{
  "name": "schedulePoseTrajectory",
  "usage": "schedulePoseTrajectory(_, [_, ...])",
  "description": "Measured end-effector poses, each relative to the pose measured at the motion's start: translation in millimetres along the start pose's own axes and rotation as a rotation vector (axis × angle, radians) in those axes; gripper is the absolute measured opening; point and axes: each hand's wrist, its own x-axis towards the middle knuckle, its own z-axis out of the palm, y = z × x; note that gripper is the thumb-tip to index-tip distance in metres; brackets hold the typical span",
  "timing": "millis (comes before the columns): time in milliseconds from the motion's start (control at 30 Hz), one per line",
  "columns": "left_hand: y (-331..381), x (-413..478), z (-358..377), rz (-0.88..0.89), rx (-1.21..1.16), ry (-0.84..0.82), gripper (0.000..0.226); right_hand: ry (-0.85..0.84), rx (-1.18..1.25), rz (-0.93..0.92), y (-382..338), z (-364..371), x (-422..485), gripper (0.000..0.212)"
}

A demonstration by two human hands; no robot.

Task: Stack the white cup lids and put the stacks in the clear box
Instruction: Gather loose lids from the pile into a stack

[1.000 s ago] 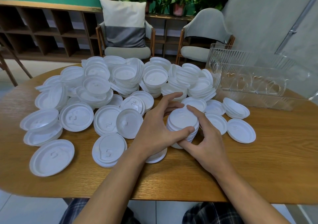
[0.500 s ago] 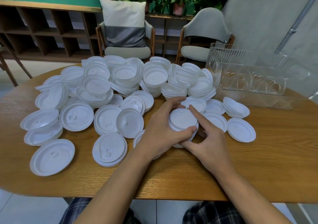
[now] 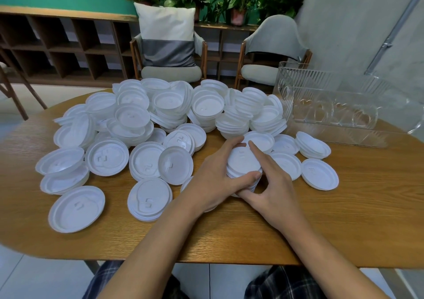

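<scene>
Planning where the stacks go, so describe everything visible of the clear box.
The clear box is see-through plastic, with ribbed walls, heart shapes along its near long side and a cutout in its left end. It stands open-topped on the wooden table, far right, no lids visible inside. A pile of lids sits beside its left end.

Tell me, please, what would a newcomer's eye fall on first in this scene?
First comes the sprawling heap of white cup lids, which covers the left and middle of the wooden table. At the heap's near right edge, the left hand and right hand hold a small stack of lids between them. At the far right stands the clear box, with no lids visible in it.
</scene>
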Motion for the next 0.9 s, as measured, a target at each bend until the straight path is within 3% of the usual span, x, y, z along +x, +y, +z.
schedulePoseTrajectory(267, [16.5, -11.0, -10.0, 0.029, 0.097, -0.017, 0.083, 0.01, 0.019, 0.037, -3.3, -0.4, 0.2, 0.099])
schedulePoseTrajectory(500, [11.7, -51.1, -37.6, 0.101, 0.321, 0.162, 0.049, 0.009, 0.0, 0.056, -7.2, -1.2, -0.1, 0.098])
schedulePoseTrajectory(733, [-4.7, -74.2, -49.1, 0.151, 0.642, -0.074, 0.033, -0.003, -0.017, 0.077, -7.3, -2.8, -0.7, 0.098])
schedulePoseTrajectory(800, [-8.3, -76.1, -46.8, 0.208, 0.65, -0.072, 0.021, -0.007, -0.023, 0.079, -8.1, -3.3, -1.4, 0.098])
schedulePoseTrajectory(900, [-9.2, -73.5, -46.7, 0.226, 0.649, 0.0, 0.026, -0.008, -0.024, 0.081, -8.9, -4.0, -1.9, 0.098])
